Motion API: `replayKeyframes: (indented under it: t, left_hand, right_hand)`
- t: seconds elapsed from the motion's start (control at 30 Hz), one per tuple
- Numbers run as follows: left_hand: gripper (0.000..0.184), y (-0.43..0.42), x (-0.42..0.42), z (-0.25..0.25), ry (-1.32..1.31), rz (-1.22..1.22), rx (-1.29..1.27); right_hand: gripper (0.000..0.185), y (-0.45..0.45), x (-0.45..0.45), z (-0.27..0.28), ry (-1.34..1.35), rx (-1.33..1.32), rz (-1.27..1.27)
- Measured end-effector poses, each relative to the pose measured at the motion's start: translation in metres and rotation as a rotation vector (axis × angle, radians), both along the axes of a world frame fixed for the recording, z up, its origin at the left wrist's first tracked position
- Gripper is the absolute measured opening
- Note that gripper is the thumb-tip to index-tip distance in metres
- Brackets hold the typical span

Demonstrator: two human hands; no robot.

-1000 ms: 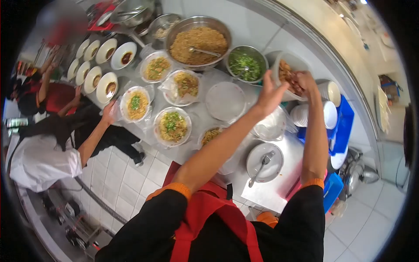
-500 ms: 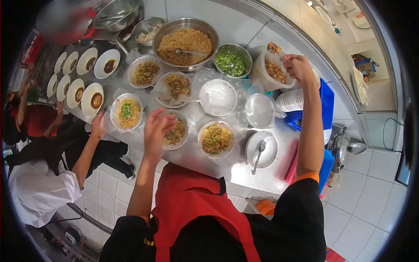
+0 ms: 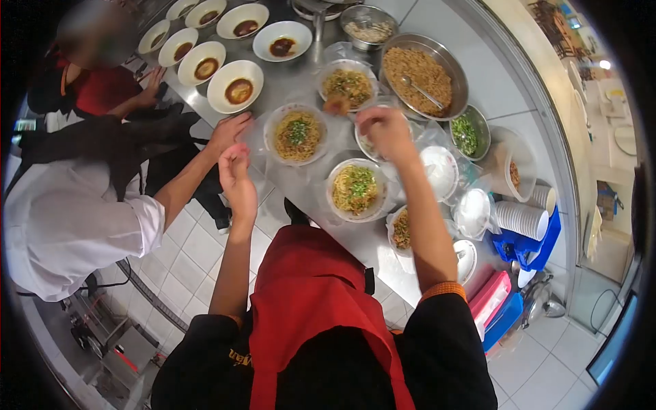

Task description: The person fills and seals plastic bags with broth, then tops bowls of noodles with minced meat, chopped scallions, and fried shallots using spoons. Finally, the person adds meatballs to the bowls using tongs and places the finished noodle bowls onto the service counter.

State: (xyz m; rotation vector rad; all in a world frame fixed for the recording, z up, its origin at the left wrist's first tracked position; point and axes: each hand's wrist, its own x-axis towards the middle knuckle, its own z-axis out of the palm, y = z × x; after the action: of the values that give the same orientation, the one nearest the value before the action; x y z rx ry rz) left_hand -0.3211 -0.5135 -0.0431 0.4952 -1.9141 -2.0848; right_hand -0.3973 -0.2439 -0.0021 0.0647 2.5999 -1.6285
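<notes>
My right hand [image 3: 386,133] is closed around a spoon, whose handle is mostly hidden. Its blurred load of brown chopped topping [image 3: 336,104] hangs near the edge of a back noodle bowl [image 3: 346,87]. My left hand [image 3: 237,181] is empty, its fingers loosely curled, left of a noodle bowl with chopped greens [image 3: 298,134]. Just beyond it is a co-worker's hand [image 3: 229,131]. Closer to me stands another noodle bowl with greens [image 3: 354,189]. A further noodle bowl [image 3: 401,229] is partly behind my right forearm.
Several white bowls of dark sauce [image 3: 238,87] line the far left. On the right stand a large noodle basin [image 3: 424,75], a bowl of chopped greens [image 3: 469,133], a plastic tub [image 3: 509,164] and stacked white bowls [image 3: 521,219]. Co-workers stand at the left.
My view has turned left. My right hand has carried the loaded spoon from above the plastic tub to the noodle bowls. My left hand has moved from over a bowl to beside the co-worker's hand.
</notes>
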Motion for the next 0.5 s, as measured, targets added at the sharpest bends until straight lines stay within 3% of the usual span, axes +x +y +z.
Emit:
replayKeyframes:
  t: [0.1, 0.2, 0.23, 0.3, 0.33, 0.4, 0.43, 0.5]
  left_hand:
    - [0.02, -0.006, -0.019, -0.007, 0.058, 0.024, -0.047]
    - [0.019, -0.008, -0.025, -0.006, 0.095, 0.018, -0.016]
    - [0.019, -0.008, -0.024, -0.002, 0.093, 0.029, -0.035]
    - [0.019, -0.009, -0.021, 0.0, 0.093, 0.035, -0.054]
    - [0.019, -0.013, -0.016, -0.003, 0.064, 0.044, -0.11]
    - [0.019, -0.014, -0.006, -0.007, 0.041, 0.045, -0.171]
    - [0.018, -0.011, -0.001, -0.008, 0.021, 0.051, -0.211]
    - [0.017, 0.002, 0.01, -0.016, 0.082, 0.026, -0.255]
  right_hand:
    - [0.016, -0.05, 0.013, -0.057, 0.161, 0.182, 0.041]
    - [0.017, -0.055, 0.024, -0.066, 0.312, 0.122, -0.071]
    - [0.015, -0.045, 0.026, -0.056, 0.304, 0.05, -0.172]
    - [0.012, -0.003, 0.029, -0.018, 0.323, 0.147, -0.325]
    - [0.009, 0.026, 0.03, -0.001, 0.467, 0.103, -0.393]
    - [0.012, 0.121, 0.037, 0.025, 0.584, 0.531, -0.522]
    - [0.012, 0.151, 0.045, 0.055, 0.395, 0.714, -0.698]
    - [0.022, 0.262, 0.064, 0.073, 0.317, 1.024, -0.728]
